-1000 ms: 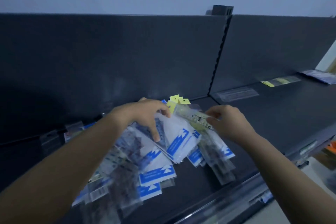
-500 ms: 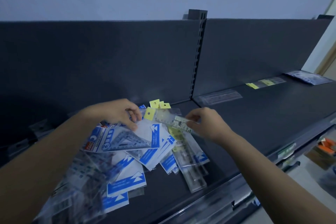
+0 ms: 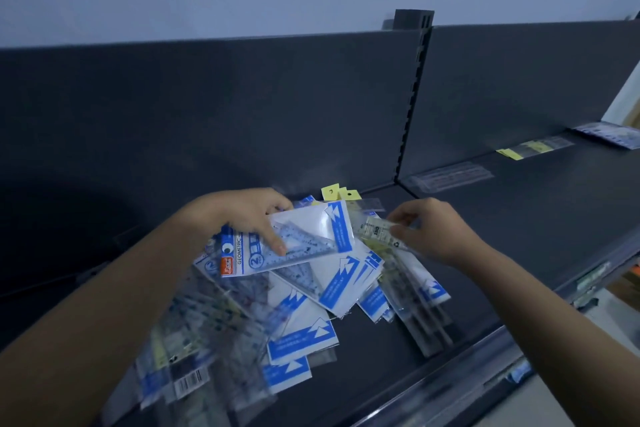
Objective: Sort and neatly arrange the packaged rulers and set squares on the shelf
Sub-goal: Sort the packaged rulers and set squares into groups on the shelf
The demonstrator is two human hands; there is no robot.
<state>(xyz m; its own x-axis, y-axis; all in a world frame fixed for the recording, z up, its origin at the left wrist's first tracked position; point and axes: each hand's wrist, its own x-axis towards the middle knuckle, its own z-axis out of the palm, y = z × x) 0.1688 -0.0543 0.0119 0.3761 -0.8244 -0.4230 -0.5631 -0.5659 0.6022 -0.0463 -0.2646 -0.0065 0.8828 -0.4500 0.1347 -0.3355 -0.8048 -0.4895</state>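
Observation:
A loose heap of packaged set squares and rulers (image 3: 311,295) with blue-and-white cards lies on the dark shelf (image 3: 519,218). My left hand (image 3: 242,215) grips a set square pack (image 3: 294,243) marked "GEOMETRIC", lifted a little above the heap. My right hand (image 3: 433,232) pinches the end of a clear packaged ruler (image 3: 375,230) that slants up to the left. Yellow hang tabs (image 3: 337,192) of other ruler packs stick out behind the heap.
A slotted upright (image 3: 412,97) splits the back panel. On the right shelf section lie a clear ruler pack (image 3: 450,177), a yellow-tabbed ruler pack (image 3: 533,148) and another pack (image 3: 609,133) at the far right. The shelf's front rail (image 3: 467,367) runs along the near edge.
My left hand has lifted the set square pack up off the heap. My right hand keeps its pinch on the ruler pack. The camera has moved closer.

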